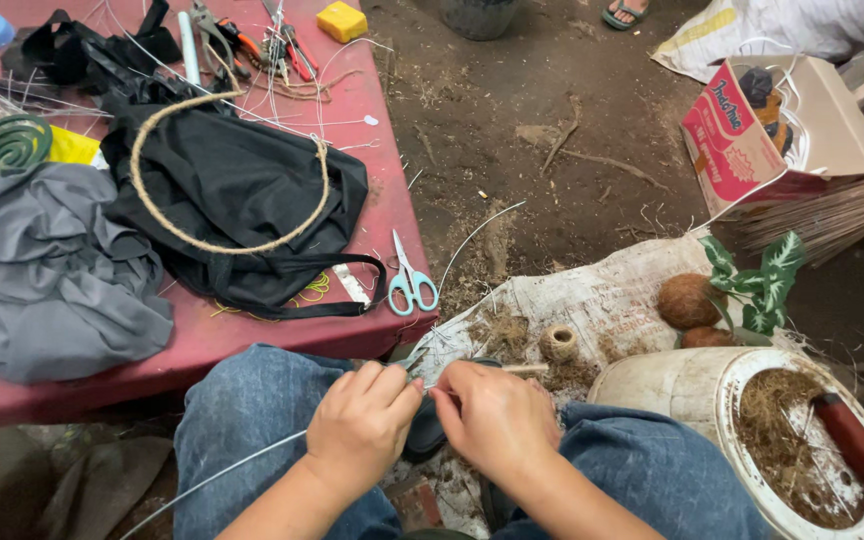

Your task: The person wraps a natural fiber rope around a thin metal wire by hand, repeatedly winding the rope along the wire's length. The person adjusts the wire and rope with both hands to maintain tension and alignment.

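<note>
My left hand (pixel 360 425) and my right hand (pixel 497 420) meet above my jeans-clad knees, fingertips pinched together on a thin grey wire (pixel 242 465). The wire runs from my left hand down to the lower left. A small stick-like piece (pixel 524 369) pokes out past my right fingers. A spool of brown twine (pixel 557 343) stands on the white sack (pixel 602 290) just beyond my hands. Light-blue-handled scissors (pixel 411 283) lie at the near right corner of the red table (pixel 252 335).
On the table lie a black bag (pixel 242 190) with a twine-wrapped ring (pixel 227 170), grey cloth (pixel 47 270), a green coil (pixel 0 148), pliers (pixel 252 40) and a yellow block (pixel 341 20). Right: a white bucket (pixel 697 385) of fibre, a red-handled tool (pixel 852 438), a leafy plant (pixel 757 280), a cardboard box (pixel 782 130).
</note>
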